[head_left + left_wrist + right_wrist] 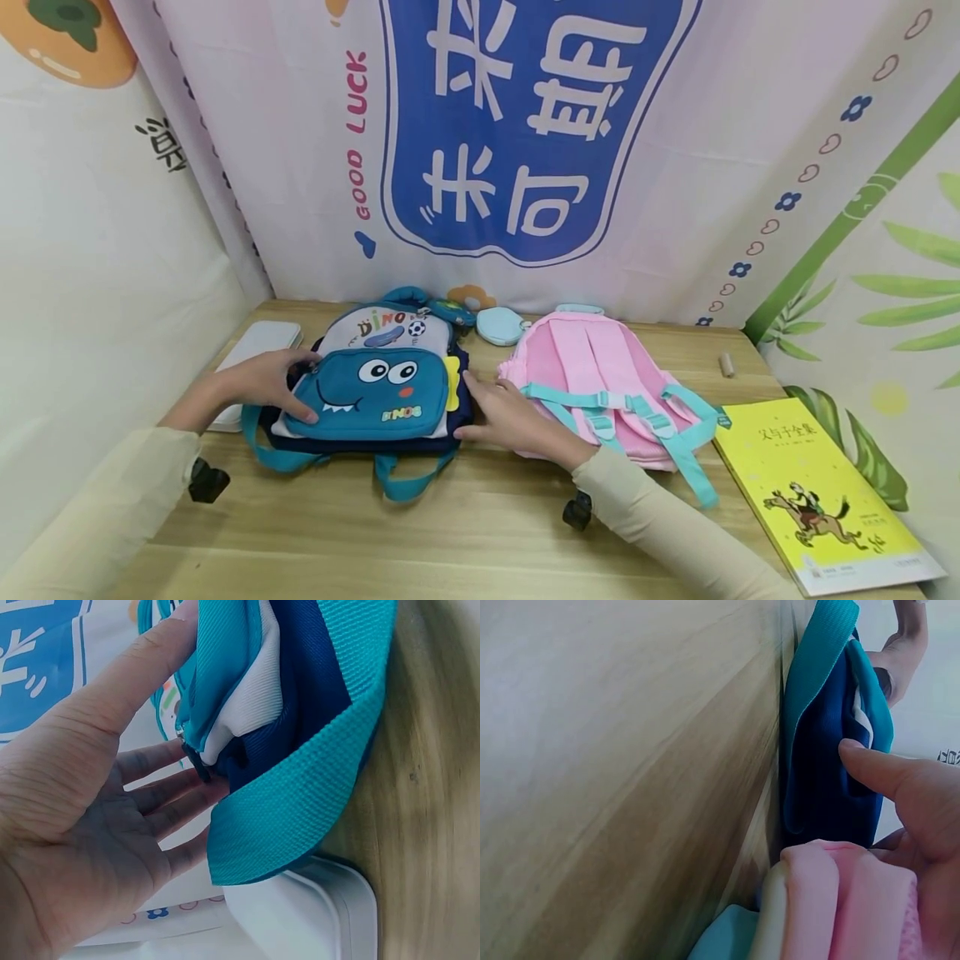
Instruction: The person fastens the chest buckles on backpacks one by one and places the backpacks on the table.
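Note:
A blue dinosaur backpack (375, 392) lies front up on the wooden table, its teal front pocket showing eyes and a toothy mouth. At its left side is my left hand (266, 385), the thumb on the pocket's lower left corner. In the left wrist view, that hand's fingers stretch fairly straight beside a dark zipper pull (196, 761) and teal strap (300, 787). My right hand (513, 417) touches the backpack's right side, thumb extended along the navy edge. The right wrist view shows this thumb against the navy fabric (825, 765); its other fingers are mostly hidden.
To the right lies a pink backpack (585, 367) with mint straps, close to my right wrist. A mint round pouch (500, 326) sits behind. A white case (258, 337) stands at left, a yellow book (817, 492) at far right, and a small tan cylinder (726, 365) near the back.

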Motion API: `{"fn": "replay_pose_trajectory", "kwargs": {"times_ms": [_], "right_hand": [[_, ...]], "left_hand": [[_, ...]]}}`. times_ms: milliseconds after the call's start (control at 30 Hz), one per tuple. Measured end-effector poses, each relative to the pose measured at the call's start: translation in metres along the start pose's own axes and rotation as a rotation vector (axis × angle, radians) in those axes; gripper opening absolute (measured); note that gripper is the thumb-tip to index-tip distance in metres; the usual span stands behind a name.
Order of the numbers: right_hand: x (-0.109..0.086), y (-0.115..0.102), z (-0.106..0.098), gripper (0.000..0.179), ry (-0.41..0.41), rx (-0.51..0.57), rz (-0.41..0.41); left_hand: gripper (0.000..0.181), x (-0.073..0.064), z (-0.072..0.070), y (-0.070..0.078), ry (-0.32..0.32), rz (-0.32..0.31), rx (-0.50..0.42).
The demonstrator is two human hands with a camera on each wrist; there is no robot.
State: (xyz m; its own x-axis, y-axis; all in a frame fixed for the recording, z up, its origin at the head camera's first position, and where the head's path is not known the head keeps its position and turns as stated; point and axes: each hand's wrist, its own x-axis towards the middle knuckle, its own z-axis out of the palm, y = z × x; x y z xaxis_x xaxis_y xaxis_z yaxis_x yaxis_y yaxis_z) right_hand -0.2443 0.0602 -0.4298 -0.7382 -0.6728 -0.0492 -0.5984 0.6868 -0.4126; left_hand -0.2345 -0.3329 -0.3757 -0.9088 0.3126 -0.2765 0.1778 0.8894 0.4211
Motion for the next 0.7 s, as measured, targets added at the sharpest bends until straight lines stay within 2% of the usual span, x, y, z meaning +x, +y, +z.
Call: {"fn": "replay_pose_trajectory", "kwargs": {"times_ms": [367, 700], "right_hand": [[-0.004, 0.002, -0.002, 0.092, 0.015, 0.130, -0.077], [-0.013, 0.003, -0.004, 0.111, 0.044, 0.302, -0.098]], "left_hand": [[0.114, 0.006, 0.009, -0.001, -0.002, -0.026, -0.014], [0.112, 0.002, 0.015, 0.008, -0.009, -0.028, -0.051]]}}
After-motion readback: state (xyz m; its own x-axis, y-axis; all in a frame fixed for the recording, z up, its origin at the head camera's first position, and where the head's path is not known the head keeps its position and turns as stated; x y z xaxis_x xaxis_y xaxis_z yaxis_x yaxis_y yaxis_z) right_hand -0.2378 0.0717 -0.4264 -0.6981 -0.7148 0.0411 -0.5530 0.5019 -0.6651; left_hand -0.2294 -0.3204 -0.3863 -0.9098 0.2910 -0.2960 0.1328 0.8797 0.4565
